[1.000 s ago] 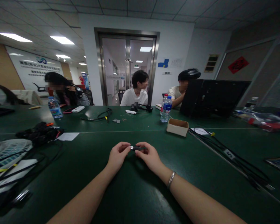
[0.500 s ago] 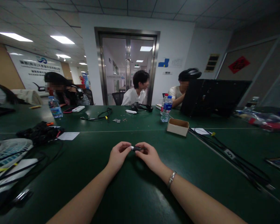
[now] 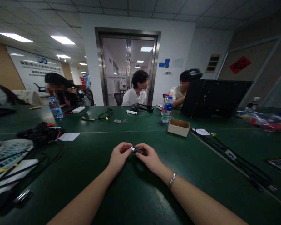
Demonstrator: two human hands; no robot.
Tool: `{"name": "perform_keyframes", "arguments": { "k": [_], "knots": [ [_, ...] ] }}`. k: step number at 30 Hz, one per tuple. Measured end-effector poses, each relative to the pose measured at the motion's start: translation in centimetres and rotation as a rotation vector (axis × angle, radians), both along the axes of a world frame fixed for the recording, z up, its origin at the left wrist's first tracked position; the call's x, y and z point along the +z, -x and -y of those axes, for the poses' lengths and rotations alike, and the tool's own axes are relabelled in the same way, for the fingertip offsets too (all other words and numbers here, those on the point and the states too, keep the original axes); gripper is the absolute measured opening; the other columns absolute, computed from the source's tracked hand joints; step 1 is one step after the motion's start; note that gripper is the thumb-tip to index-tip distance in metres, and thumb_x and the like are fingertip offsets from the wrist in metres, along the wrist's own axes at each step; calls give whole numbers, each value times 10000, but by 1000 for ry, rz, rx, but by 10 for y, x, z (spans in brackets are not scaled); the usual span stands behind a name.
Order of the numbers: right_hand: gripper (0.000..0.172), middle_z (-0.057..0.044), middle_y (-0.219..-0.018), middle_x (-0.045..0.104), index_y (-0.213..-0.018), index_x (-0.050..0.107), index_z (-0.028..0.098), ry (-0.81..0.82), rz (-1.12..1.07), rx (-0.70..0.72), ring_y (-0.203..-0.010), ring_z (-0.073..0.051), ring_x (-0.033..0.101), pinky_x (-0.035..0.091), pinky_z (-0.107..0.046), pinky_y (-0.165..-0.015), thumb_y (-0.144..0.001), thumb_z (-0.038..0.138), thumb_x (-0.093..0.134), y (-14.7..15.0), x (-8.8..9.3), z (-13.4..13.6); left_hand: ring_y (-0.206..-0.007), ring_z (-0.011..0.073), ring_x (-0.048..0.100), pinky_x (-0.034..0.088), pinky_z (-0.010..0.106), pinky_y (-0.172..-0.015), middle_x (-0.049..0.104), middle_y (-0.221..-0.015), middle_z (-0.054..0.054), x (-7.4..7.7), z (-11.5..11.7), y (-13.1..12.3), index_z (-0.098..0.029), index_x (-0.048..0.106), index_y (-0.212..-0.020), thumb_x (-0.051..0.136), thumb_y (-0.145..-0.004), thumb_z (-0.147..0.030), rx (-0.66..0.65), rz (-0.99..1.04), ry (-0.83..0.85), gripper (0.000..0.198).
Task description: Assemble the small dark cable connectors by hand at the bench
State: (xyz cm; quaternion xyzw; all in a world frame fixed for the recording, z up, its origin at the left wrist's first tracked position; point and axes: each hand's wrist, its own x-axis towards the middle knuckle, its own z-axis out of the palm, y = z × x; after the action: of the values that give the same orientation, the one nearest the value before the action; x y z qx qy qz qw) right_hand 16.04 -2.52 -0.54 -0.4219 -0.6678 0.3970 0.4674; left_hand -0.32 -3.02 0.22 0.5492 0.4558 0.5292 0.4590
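Note:
Just above the middle of the green table (image 3: 131,187), a small black-and-silver cylinder (image 3: 136,150) is held level between both hands. Its exact kind is too small to make out. My left hand (image 3: 119,157) pinches the shiny silver end between thumb and fingers. From the other side, my right hand (image 3: 151,157) grips the dark end, and its fingers partly hide that end. A silver bracelet (image 3: 172,180) circles the right wrist.
An open cardboard box (image 3: 178,128) lies beyond the right hand, near water bottles (image 3: 167,109). Black cables (image 3: 234,159) run along the right. A fan (image 3: 11,153) and black gear (image 3: 41,134) stand left. Several people sit across the table, one behind a monitor (image 3: 213,98).
My right fingers have shifted slightly along the dark end of the cylinder. The left hand keeps its pinch in the same place.

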Motion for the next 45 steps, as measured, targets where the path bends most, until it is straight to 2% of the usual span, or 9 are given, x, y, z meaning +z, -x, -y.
{"name": "perform_keyframes", "arguments": {
  "k": [8, 18, 23, 28, 38, 45],
  "knots": [
    [261, -28, -900, 644, -950, 627, 182, -22, 27, 20, -811, -154, 592, 483, -295, -758, -691, 204, 650, 0, -4, -2, -839, 195, 638, 477, 331, -828, 684, -850, 54, 6, 3, -3, -163, 643, -800, 694, -629, -292, -22, 32, -4, 220],
    [206, -24, -872, 642, -905, 641, 183, -36, 62, 13, -798, -155, 586, 476, -296, -757, -707, 235, 656, 2, -1, 0, -869, 194, 635, 473, 330, -854, 679, -885, 56, -3, -2, -1, -169, 649, -840, 691, -647, -312, -42, 6, -24, 244],
    [287, -9, -861, 629, -980, 599, 201, -12, 4, 4, -789, -150, 588, 474, -286, -732, -704, 245, 664, 1, -2, -1, -927, 194, 620, 471, 328, -856, 664, -960, 60, -8, -2, -2, -188, 621, -944, 677, -681, -333, -26, 35, -27, 305],
    [319, -6, -847, 624, -993, 576, 198, 2, -37, 43, -775, -148, 592, 470, -284, -713, -706, 294, 677, 1, -2, -1, -898, 196, 621, 464, 312, -836, 668, -942, 57, -8, 0, -5, -191, 630, -927, 628, -730, -362, -108, -62, -36, 261],
    [266, -1, -836, 603, -997, 582, 207, -36, -7, 73, -771, -143, 579, 469, -281, -707, -754, 301, 639, 1, -6, -2, -862, 202, 607, 453, 307, -804, 658, -912, 53, -9, 0, -5, -192, 633, -914, 592, -753, -381, -94, -135, -58, 252],
    [345, 6, -835, 614, -1061, 524, 208, -12, -46, 115, -801, -145, 595, 469, -287, -734, -742, 264, 644, 3, -2, 2, -844, 196, 604, 455, 304, -792, 649, -879, 40, -13, -4, -4, -172, 618, -884, 605, -745, -378, -144, -147, -43, 248]
  ]
}}
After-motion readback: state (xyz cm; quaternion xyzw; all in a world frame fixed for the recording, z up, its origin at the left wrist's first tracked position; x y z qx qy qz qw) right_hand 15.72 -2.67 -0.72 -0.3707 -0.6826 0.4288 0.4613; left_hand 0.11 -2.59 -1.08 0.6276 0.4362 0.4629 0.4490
